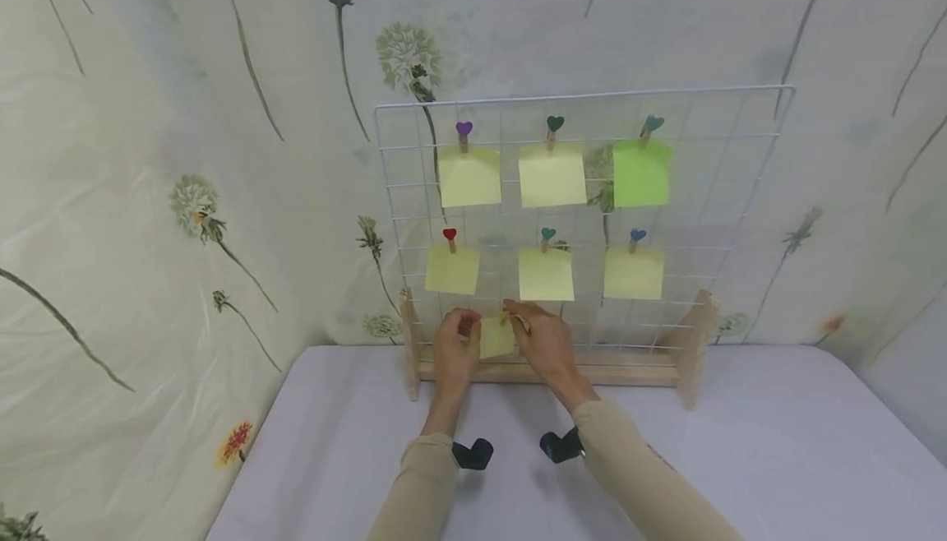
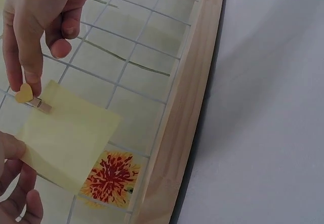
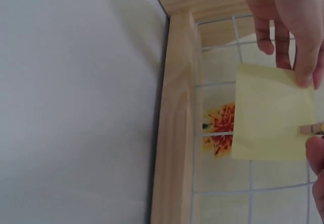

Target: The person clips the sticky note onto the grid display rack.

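Note:
A pale yellow sticky note [image 1: 496, 339] lies against the lower part of a white wire grid [image 1: 584, 97]. My left hand [image 1: 455, 350] pinches the note's left edge between thumb and fingers, as the left wrist view shows with the note [image 2: 71, 138] spread flat. At the note's top edge sits a small wooden clothespin [image 2: 41, 105] with a yellow heart. My right hand [image 1: 546, 345] pinches this clothespin by its heart end, and its jaws overlap the note. In the right wrist view the right hand [image 3: 318, 168] is mostly cut off.
Above, two rows of notes hang by heart clothespins, including a green note [image 1: 641, 173] at the upper right and a yellow note [image 1: 453, 269] at the left. A wooden base [image 1: 607, 374] carries the grid on a white table [image 1: 740, 442]. Behind hangs a floral cloth [image 1: 222, 56].

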Available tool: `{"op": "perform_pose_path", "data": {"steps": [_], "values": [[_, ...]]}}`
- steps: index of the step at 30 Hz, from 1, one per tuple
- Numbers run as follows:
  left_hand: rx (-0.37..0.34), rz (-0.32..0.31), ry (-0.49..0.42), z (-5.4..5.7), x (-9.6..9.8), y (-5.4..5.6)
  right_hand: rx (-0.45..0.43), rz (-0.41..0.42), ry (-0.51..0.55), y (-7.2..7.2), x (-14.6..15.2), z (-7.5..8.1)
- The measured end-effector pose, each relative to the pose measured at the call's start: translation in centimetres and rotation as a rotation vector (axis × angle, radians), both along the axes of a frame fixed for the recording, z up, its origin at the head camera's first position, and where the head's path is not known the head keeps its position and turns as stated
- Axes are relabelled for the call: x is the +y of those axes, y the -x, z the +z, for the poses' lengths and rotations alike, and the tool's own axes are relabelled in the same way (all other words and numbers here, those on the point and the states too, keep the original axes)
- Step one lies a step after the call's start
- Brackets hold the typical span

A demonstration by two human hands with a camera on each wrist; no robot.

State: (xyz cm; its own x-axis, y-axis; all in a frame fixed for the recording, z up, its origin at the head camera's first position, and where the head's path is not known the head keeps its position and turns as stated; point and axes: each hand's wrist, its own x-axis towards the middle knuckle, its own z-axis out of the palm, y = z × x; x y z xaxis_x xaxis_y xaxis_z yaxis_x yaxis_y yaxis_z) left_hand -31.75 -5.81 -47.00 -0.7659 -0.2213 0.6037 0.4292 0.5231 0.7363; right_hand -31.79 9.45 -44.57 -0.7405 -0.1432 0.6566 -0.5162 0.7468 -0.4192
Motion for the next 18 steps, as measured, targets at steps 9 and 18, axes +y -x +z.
{"op": "perform_pose_path", "data": {"steps": [9,18], "values": [[0.034,0.153,0.06,-0.8,0.4,0.1,-0.18,0.141,0.368,-3.8,0.6,-2.7],[-0.057,0.176,0.066,-1.4,-0.3,-0.2,-0.52,0.358,0.304,-10.1,2.1,-5.4]]}}
